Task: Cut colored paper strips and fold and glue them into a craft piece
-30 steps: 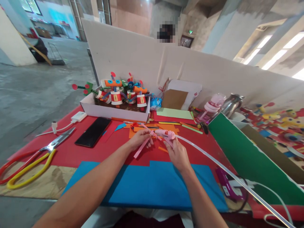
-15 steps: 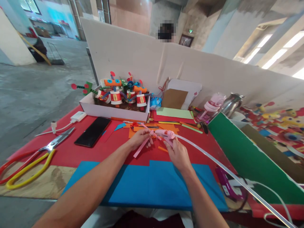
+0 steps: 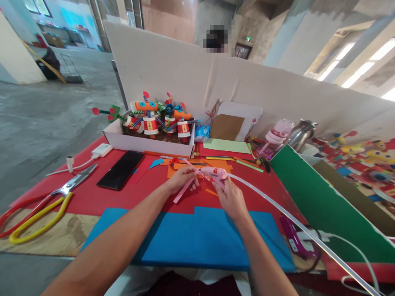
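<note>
My left hand (image 3: 184,179) pinches pink paper strips (image 3: 184,192) that cross at the fingertips, one end hanging down toward me. From the right, my right hand (image 3: 231,195) is wrapped round the handle of a pink hot glue gun (image 3: 216,172). The gun's nozzle points left and meets the strips at my left fingertips; whether it touches the paper I cannot tell. A long clear glue stick (image 3: 277,198) runs out of the gun's back toward the lower right. Orange paper pieces (image 3: 211,192) lie on the red sheet beneath my hands.
Large scissors (image 3: 66,187) and a black phone (image 3: 120,169) lie at left. Behind stands a white box (image 3: 148,146) of paper-cup figures. Blue sheets (image 3: 191,238) cover the front edge. At right are a green box (image 3: 327,205) and a purple device (image 3: 294,238) with cables. A person sits beyond the partition.
Both hands keep nearly the same position, with the glue gun's nozzle at the strips. The view has shifted very slightly.
</note>
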A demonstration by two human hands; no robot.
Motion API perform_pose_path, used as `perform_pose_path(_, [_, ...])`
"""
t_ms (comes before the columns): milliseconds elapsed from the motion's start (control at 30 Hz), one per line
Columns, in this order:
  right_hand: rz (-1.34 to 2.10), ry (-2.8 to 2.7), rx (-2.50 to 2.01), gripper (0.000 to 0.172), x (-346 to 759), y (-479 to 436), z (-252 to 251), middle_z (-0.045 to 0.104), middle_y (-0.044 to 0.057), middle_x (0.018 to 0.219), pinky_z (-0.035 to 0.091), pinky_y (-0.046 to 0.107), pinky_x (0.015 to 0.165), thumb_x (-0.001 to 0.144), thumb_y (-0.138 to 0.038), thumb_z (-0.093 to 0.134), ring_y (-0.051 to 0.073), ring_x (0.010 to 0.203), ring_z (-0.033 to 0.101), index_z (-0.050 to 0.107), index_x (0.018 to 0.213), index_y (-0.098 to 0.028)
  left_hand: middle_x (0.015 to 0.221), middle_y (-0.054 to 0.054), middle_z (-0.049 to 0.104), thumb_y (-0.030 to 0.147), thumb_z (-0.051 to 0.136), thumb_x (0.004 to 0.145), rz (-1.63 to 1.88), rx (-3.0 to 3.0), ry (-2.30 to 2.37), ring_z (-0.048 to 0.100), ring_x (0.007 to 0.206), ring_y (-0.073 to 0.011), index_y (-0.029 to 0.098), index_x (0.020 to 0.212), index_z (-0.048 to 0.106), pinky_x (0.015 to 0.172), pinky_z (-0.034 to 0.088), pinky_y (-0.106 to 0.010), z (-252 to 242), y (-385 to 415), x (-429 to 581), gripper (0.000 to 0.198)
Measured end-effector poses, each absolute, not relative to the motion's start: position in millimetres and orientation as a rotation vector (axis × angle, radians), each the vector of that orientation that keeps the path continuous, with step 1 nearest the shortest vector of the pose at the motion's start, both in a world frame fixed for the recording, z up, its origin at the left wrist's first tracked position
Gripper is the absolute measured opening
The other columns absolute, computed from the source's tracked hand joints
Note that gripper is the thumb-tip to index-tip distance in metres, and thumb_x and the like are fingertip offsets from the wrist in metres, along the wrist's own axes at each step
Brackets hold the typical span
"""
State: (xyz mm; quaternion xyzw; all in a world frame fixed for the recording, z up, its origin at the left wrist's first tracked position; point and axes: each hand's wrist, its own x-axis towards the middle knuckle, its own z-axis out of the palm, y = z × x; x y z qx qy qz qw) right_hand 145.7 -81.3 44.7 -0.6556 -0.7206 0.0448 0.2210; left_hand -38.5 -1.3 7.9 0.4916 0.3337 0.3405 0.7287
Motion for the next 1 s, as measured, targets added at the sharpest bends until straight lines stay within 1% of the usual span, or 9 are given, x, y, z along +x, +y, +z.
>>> perform_pose_path(200, [0.12, -1.941, -1.766, 0.035, 146, -83, 44, 0.071, 0.012, 0.095, 0.051, 0.032, 0.069, 0.091, -0.036, 0.041, 0.026, 0.086, 0.068, 0.054, 0.117, -0.016, 0.06, -0.003, 0.067, 0.038, 0.064, 0.079, 0.745, 1.081, 0.716, 0.059, 0.044, -0.0102, 0.015, 0.082, 0.053, 0.044, 0.046, -0.019, 7, -1, -39, 0.026])
perform_pose_path(367, [0.153, -1.9, -1.794, 0.037, 146, -83, 46, 0.07, 0.014, 0.096, 0.051, 0.032, 0.068, 0.089, -0.037, 0.044, 0.027, 0.086, 0.068, 0.055, 0.117, -0.015, 0.059, -0.002, 0.066, 0.039, 0.064, 0.079, 0.746, 1.073, 0.722, 0.059, 0.043, -0.0102, 0.015, 0.085, 0.053, 0.043, 0.045, -0.019, 5, -1, -39, 0.027])
perform_pose_path(467, [0.253, -1.798, -1.741, 0.039, 148, -83, 47, 0.07, 0.013, 0.098, 0.051, 0.033, 0.069, 0.088, -0.039, 0.045, 0.026, 0.086, 0.068, 0.053, 0.119, -0.016, 0.059, -0.003, 0.067, 0.036, 0.063, 0.08, 0.735, 1.054, 0.725, 0.059, 0.044, -0.0102, 0.015, 0.085, 0.053, 0.044, 0.046, -0.019, 5, 0, -40, 0.024])
perform_pose_path(533, [0.367, -1.715, -1.679, 0.038, 150, -83, 47, 0.071, 0.012, 0.092, 0.051, 0.032, 0.067, 0.087, -0.04, 0.045, 0.024, 0.08, 0.068, 0.054, 0.115, -0.016, 0.06, -0.003, 0.067, 0.034, 0.064, 0.08, 0.731, 1.04, 0.719, 0.059, 0.044, -0.0104, 0.015, 0.084, 0.053, 0.043, 0.046, -0.019, 5, 1, -41, 0.022])
perform_pose_path(600, [0.487, -1.636, -1.636, 0.036, 151, -83, 46, 0.07, 0.009, 0.08, 0.05, 0.03, 0.06, 0.086, -0.043, 0.045, 0.021, 0.069, 0.066, 0.056, 0.107, -0.015, 0.06, -0.003, 0.067, 0.032, 0.064, 0.08, 0.733, 1.027, 0.708, 0.06, 0.045, -0.0105, 0.014, 0.084, 0.054, 0.043, 0.045, -0.019, 5, 2, -42, 0.021])
perform_pose_path(700, [0.625, -1.549, -1.614, 0.033, 151, -84, 45, 0.064, 0.003, 0.065, 0.045, 0.025, 0.048, 0.085, -0.048, 0.047, 0.016, 0.051, 0.058, 0.057, 0.093, -0.017, 0.061, -0.004, 0.067, 0.031, 0.064, 0.079, 0.733, 1.016, 0.685, 0.059, 0.045, -0.01, 0.014, 0.084, 0.055, 0.043, 0.045, -0.018, 4, 4, -43, 0.02])
perform_pose_path(767, [0.675, -1.516, -1.607, 0.033, 150, -85, 45, 0.06, 0.0, 0.058, 0.041, 0.023, 0.043, 0.084, -0.049, 0.048, 0.013, 0.045, 0.052, 0.056, 0.087, -0.018, 0.06, -0.003, 0.067, 0.032, 0.065, 0.079, 0.724, 1.01, 0.676, 0.058, 0.044, -0.0096, 0.014, 0.083, 0.055, 0.041, 0.044, -0.018, 4, 5, -43, 0.021])
perform_pose_path(833, [0.677, -1.491, -1.605, 0.032, 150, -86, 45, 0.059, -0.001, 0.056, 0.039, 0.023, 0.041, 0.083, -0.049, 0.049, 0.012, 0.042, 0.049, 0.056, 0.086, -0.018, 0.059, -0.003, 0.066, 0.032, 0.066, 0.078, 0.716, 1.004, 0.669, 0.058, 0.043, -0.0095, 0.014, 0.083, 0.055, 0.04, 0.042, -0.017, 3, 5, -44, 0.022])
perform_pose_path(1000, [0.551, -1.303, -1.682, 0.034, 166, -79, 46, 0.063, 0.0, 0.06, 0.038, 0.022, 0.04, 0.078, -0.047, 0.055, 0.011, 0.041, 0.049, 0.057, 0.092, -0.016, 0.06, -0.003, 0.066, 0.031, 0.068, 0.077, 0.727, 0.994, 0.663, 0.058, 0.043, -0.0101, 0.014, 0.084, 0.055, 0.04, 0.043, -0.018, 5, 4, -45, 0.022])
